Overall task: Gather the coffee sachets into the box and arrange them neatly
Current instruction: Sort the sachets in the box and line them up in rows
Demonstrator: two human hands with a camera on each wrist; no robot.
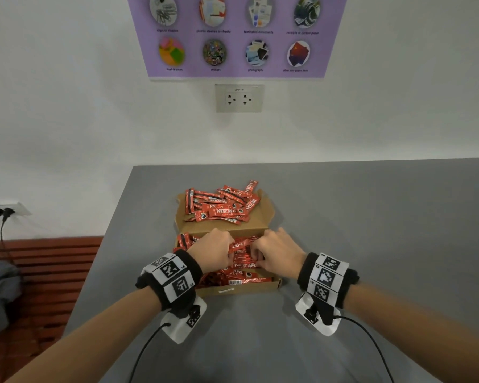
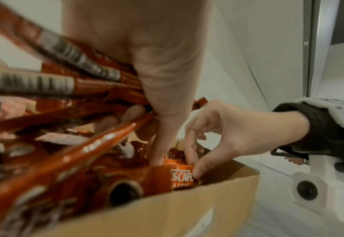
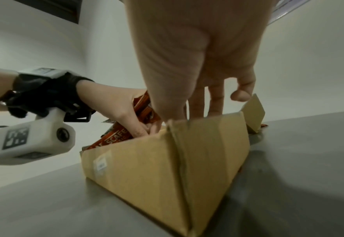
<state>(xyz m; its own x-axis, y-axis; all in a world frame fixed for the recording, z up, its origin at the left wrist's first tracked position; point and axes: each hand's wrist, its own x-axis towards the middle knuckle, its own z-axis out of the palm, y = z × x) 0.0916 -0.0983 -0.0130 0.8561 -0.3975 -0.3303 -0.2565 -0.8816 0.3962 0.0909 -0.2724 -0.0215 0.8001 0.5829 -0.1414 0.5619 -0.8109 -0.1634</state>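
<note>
An open cardboard box sits on the grey table, with red Nescafe sachets lying in its front compartment. More sachets are piled loosely on the opened lid flap behind. Both hands are inside the box. My left hand grips a bundle of sachets with curled fingers. My right hand pinches the end of a sachet between thumb and fingers. In the right wrist view its fingers reach down behind the box wall, and their tips are hidden.
The grey table stretches to the right and front of the box. A white wall with a socket and a purple poster stands behind. A red slatted bench lies left of the table edge.
</note>
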